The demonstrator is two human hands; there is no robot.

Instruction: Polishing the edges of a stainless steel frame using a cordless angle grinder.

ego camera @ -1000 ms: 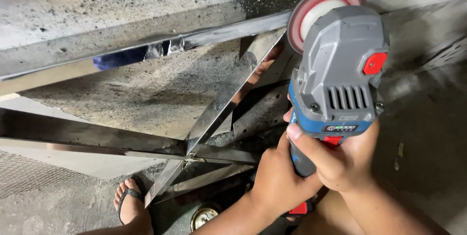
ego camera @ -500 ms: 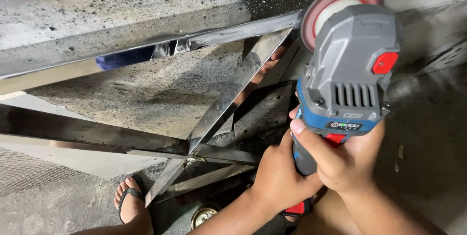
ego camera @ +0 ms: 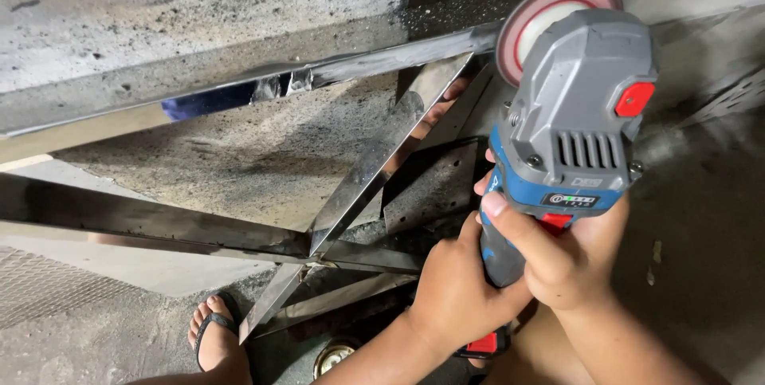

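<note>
Hands first: the left hand [ego camera: 454, 293] wraps the lower handle of the angle grinder [ego camera: 570, 126], fingers closed around the dark grip; the right hand [ego camera: 562, 253] closes over the same grip just above it, thumb laid across the blue band. Both hands clamp the tool; neither is open.

Grinder body: grey motor housing with cooling slots and a red switch, held upright in front of the person, disc end farthest from the hands. Judged from its bulk, the tool is rigid, fairly heavy and top-heavy, so a two-handed hold on the handle, well clear of the disc, suits it.

Disc [ego camera: 550, 14]: round, red-rimmed, at or just beside the joint where the polished metal bars [ego camera: 374, 162] of the frame meet; contact cannot be confirmed. The bars look stiff, smooth and likely slippery.

Below left, a sandalled foot [ego camera: 215, 337] rests on the concrete floor [ego camera: 199, 2].
</note>
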